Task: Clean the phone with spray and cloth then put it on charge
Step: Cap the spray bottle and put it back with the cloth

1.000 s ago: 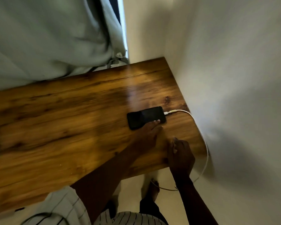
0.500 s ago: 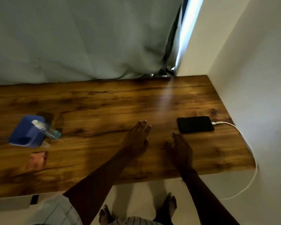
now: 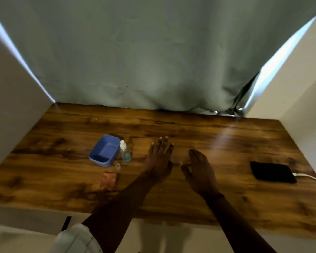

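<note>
The black phone [image 3: 273,172] lies flat at the right end of the wooden table [image 3: 217,139], with a white charging cable [image 3: 307,177] plugged into its right end. My left hand [image 3: 160,159] and my right hand [image 3: 200,171] hover over the middle of the table, both empty with fingers spread, well left of the phone. A small clear spray bottle [image 3: 125,152] with blue liquid stands left of my left hand, its loose cap [image 3: 117,166] just in front. A folded pink cloth [image 3: 109,180] lies nearer the front edge.
A blue plastic tub [image 3: 105,150] sits beside the spray bottle. A grey-green curtain [image 3: 153,52] hangs behind the table. White walls [image 3: 299,92] close in on both sides. The cable runs off the table's right edge.
My left hand has let go of the phone and both hands have drawn back to the table's middle. The view has swung left, bringing the tub, bottle and cloth into sight.
</note>
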